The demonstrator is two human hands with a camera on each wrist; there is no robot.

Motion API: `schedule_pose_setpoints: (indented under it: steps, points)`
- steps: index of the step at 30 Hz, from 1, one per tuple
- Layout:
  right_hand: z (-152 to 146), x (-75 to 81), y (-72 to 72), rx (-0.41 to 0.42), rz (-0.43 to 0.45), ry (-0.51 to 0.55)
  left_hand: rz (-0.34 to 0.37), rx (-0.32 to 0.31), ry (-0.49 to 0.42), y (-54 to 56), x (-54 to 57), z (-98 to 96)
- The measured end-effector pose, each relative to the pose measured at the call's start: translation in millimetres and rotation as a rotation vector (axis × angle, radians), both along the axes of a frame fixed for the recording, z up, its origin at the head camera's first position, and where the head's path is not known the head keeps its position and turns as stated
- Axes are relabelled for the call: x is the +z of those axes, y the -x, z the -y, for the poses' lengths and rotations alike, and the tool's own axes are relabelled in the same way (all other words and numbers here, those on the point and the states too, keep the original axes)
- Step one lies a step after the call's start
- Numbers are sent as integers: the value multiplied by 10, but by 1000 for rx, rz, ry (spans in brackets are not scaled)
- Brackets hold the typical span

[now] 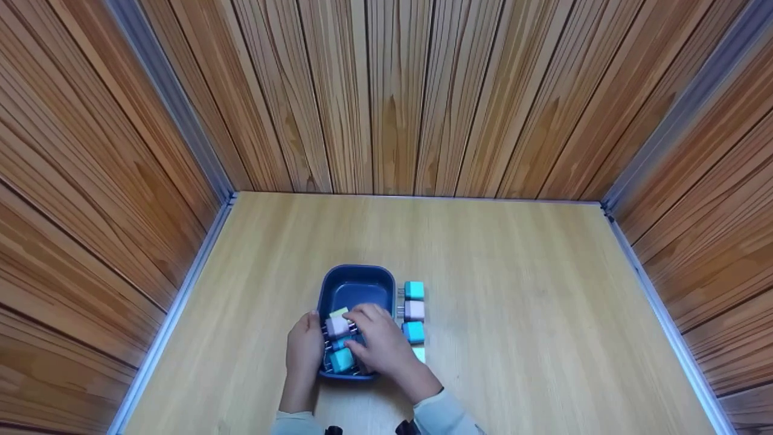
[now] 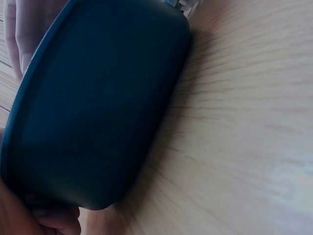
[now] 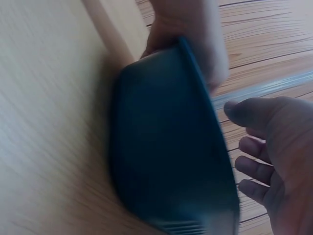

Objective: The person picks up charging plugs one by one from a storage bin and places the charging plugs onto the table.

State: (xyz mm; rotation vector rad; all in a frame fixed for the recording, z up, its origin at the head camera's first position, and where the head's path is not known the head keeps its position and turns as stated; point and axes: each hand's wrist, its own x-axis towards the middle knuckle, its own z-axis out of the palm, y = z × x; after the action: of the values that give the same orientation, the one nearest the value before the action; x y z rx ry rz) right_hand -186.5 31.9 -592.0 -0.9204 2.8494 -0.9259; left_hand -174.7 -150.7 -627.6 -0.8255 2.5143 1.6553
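Observation:
A dark blue plastic tub [image 1: 356, 279] stands on the table, with several plug adapters in its near half. Among them are a lavender plug adapter [image 1: 337, 326] and a teal plug adapter [image 1: 342, 360], both with metal prongs. My left hand [image 1: 304, 345] grips the tub's left side, thumb at the rim; its curled fingers also show by the tub [image 2: 58, 218] in the left wrist view. Over the tub, my right hand [image 1: 386, 341] has its fingertips beside the lavender adapter's prongs. The right wrist view shows its thumb and fingers apart, with nothing visible between them.
Right of the tub stands a column of adapters: a teal one [image 1: 414, 290], a lavender one [image 1: 414, 310], a blue one [image 1: 413, 332] and a pale green one [image 1: 419, 354], partly hidden. Wood-panelled walls [image 1: 392, 96] enclose the table [image 1: 513, 302] at the back and sides.

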Motion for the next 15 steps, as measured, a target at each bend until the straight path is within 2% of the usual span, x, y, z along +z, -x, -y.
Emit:
schedule_pose_setpoints:
  steps: [5, 10, 15]
  points:
    - [62, -73, 87, -7, 36, -13, 13, -4, 15, 26, -3, 0]
    - [108, -155, 132, -2, 90, -48, 71, -19, -15, 30, 5, 2]
    - [155, -152, 169, 32, 89, -55, 90, -21, -35, 29, 20, 25]
